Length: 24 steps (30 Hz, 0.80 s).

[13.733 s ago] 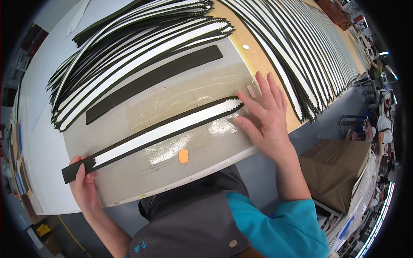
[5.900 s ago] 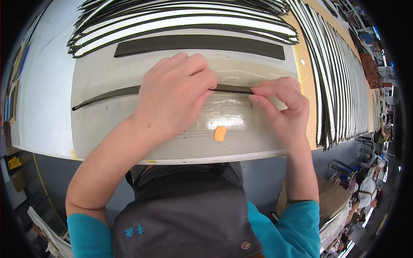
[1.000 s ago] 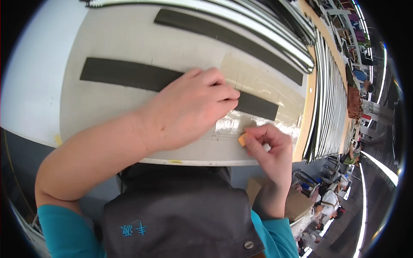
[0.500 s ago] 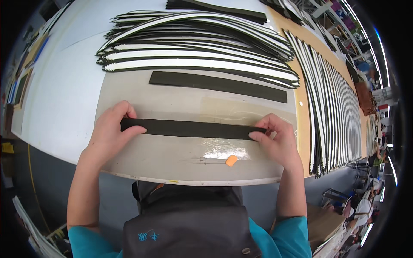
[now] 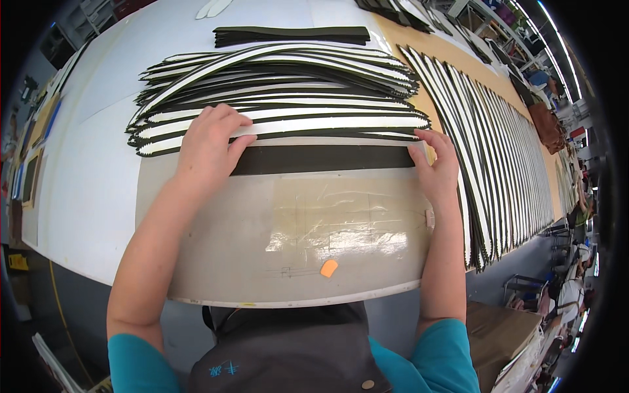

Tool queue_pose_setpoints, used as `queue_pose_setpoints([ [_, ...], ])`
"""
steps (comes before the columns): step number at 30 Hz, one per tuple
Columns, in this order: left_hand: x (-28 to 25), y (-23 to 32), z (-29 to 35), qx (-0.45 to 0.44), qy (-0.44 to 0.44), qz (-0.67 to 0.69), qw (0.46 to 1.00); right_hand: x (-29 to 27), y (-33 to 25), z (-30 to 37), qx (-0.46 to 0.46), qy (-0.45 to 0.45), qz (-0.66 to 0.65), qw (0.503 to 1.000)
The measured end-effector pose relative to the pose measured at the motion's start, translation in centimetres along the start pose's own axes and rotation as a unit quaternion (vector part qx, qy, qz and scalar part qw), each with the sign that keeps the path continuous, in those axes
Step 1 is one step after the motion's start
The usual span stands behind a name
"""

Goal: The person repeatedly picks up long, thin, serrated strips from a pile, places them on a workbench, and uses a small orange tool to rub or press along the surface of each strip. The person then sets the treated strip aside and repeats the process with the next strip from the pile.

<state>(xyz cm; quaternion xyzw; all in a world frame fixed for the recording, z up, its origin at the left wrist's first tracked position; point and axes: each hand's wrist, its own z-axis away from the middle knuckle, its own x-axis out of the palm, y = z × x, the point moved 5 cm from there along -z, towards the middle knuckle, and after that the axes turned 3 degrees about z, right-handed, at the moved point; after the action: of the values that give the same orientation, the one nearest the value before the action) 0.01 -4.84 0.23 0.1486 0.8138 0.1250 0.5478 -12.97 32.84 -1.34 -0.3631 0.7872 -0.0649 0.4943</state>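
A flat black strip point(image 5: 327, 159) lies across the grey work surface in front of the pile. My left hand point(image 5: 213, 147) is over the strip's left end and the front edge of the pile of black-and-white strips point(image 5: 288, 124), its thumb and fingers apart. By the black strip's right end, my right hand point(image 5: 438, 164) has its thumb and forefinger spread, with nothing seen held between them. Parts of the strip's left end and of the pile are hidden under my left hand. Only one black strip shows here, so whether another lies beneath it I cannot tell.
A small orange piece point(image 5: 329, 268) rests near the front edge on the grey board point(image 5: 216, 255). Behind the pile lies a bundle of black strips point(image 5: 291, 36). At right, a long row of black-and-white strips point(image 5: 498, 157) covers the tan board.
Both hands have moved forward from the near part of the board, and the black strip they held is let go. One black strip now shows where two were apart. The view has shifted.
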Motion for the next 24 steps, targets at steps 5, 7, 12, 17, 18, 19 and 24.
queue_pose_setpoints([
  [5, 1.2, -0.2, -2.3, -0.045, -0.072, -0.027, 0.996, 0.3, 0.3, 0.1, 0.02, -0.005, -0.016, 1.0],
  [7, 1.3, -0.3, -2.4, -0.042, -0.075, -0.012, 0.996, 0.5, 0.2, 0.0, 0.023, -0.002, -0.031, 0.999],
  [12, 1.1, 1.4, -1.8, -0.06, -0.084, 0.025, 0.994, 0.8, -0.4, 0.0, -0.016, 0.004, 0.002, 1.0],
  [17, -1.0, 3.6, -0.9, 0.147, 0.075, 0.009, 0.986, 1.5, -2.2, 0.1, 0.022, -0.034, -0.148, 0.988],
  [18, -2.1, 5.0, -0.9, 0.179, 0.112, -0.001, 0.977, 1.4, -2.5, 0.1, 0.015, -0.033, -0.15, 0.988],
  [19, -2.8, 5.7, -1.1, 0.187, 0.114, 0.001, 0.976, 1.4, -2.8, 0.2, 0.008, -0.032, -0.154, 0.987],
  [24, -2.8, 5.1, -0.7, 0.155, 0.091, -0.004, 0.984, 0.9, -2.4, 0.2, -0.062, -0.022, -0.04, 0.997],
])
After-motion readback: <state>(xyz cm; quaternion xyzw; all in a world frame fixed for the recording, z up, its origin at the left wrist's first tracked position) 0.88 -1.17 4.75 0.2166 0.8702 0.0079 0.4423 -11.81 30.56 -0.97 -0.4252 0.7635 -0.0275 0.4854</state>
